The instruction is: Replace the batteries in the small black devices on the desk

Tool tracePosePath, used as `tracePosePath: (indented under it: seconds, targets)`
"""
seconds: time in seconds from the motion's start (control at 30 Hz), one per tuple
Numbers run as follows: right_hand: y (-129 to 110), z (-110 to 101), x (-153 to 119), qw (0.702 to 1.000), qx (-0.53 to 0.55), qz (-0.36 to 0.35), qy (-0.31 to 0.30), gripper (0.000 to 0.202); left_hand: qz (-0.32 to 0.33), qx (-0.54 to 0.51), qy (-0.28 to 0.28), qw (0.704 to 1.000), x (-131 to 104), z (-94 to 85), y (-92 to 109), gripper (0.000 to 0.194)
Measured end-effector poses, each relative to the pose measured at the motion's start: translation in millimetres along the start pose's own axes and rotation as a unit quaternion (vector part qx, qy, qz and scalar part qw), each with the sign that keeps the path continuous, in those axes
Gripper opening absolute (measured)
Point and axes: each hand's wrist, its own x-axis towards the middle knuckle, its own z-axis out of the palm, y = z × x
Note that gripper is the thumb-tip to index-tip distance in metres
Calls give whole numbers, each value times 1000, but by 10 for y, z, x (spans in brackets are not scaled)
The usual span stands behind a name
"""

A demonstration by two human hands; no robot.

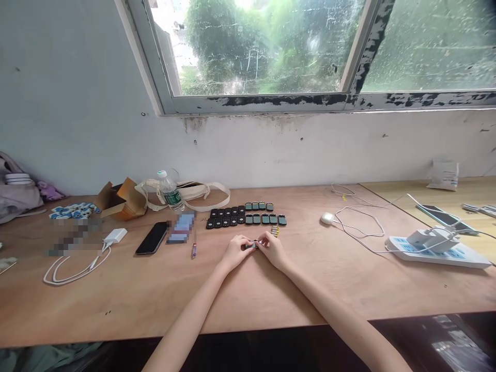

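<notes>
- My left fingers [245,241] pinch one small device [251,245] low over the tabletop [302,289], near the middle and in front of the rows.
- My right fingers [266,237] are bent and closed on its other side, so I have it between both hands; they cover much of it, and I can't make out which part is being worked.
- Just beyond my hands, nine screened units [265,219] sit in two rows, four behind and five in front, screens up.
- Left of those lie ten black pieces [226,222], also in two rows, five and five, each with a small pale mark.
- A little bunch of yellow-ended cells [275,231] rests just beyond my right hand, apart from the device.
- I'd judge I'm partway along: the piece in my fingers looks unfinished, as I have both hands on it.
- Whether the lined-up ones are done or waiting, I can't tell; their neat order shows sorting, not completion.
- The cells lying loose suggest to me that something remains, though I can't see whether any device has cells inside.
</notes>
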Motion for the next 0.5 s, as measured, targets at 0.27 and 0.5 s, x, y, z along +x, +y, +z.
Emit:
tracePosePath:
  seconds: [0.27,0.5]
  targets:
    - [33,-369,105,995,36,-15,87,32,-13,10,31,999,7,-34,-66,12]
    - [140,-394,64,981,-164,-95,-33,19,-15,12,21,1000,13,-56,-79,11]
